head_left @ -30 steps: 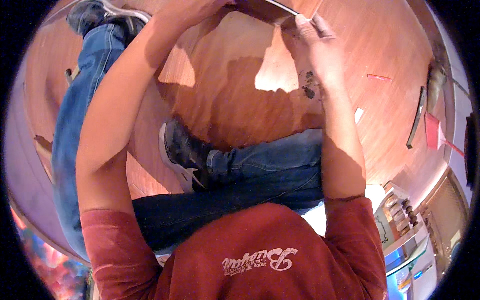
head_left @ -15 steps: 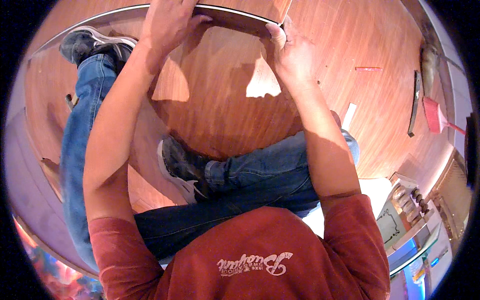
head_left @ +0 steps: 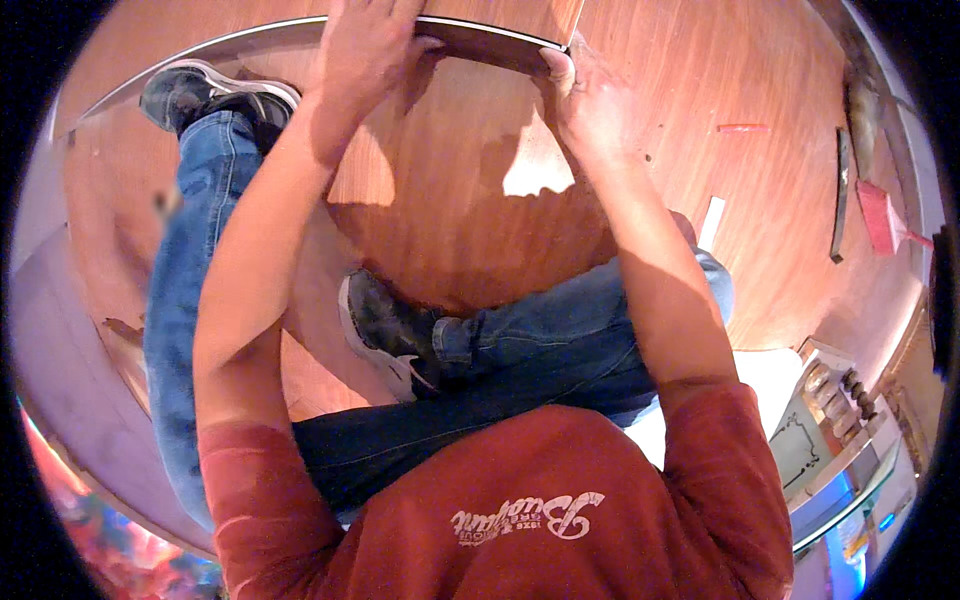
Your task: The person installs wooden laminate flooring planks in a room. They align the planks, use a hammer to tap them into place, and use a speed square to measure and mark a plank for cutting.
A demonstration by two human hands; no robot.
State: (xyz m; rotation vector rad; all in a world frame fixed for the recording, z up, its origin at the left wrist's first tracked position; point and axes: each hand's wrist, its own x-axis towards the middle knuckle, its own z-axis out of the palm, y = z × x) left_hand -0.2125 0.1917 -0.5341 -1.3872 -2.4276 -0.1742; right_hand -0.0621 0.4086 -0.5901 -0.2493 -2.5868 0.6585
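A wood-brown board (head_left: 490, 11) with a thin white line along its near edge stands raised at the top of the view, its dark edge face turned toward me. My left hand (head_left: 372, 50) grips that edge near the middle, fingers on the upper side and thumb below. At the board's right corner, my right hand (head_left: 598, 100) is closed on the edge, the thumb pressing its near face; the other fingers are partly hidden. Both arms reach forward, and their shadows fall on the wood-grain floor (head_left: 450, 220) between my legs.
To the right on the floor lie a thin red strip (head_left: 743, 128), a white strip (head_left: 712, 222), a long dark bar (head_left: 840, 195) and a red brush (head_left: 880, 218). A glass-edged table (head_left: 850, 510) stands at lower right. My shoes (head_left: 385, 325) rest on the floor.
The whole view has shifted slightly to the right. Both hands keep the same grip on the board, with no clear movement along its edge.
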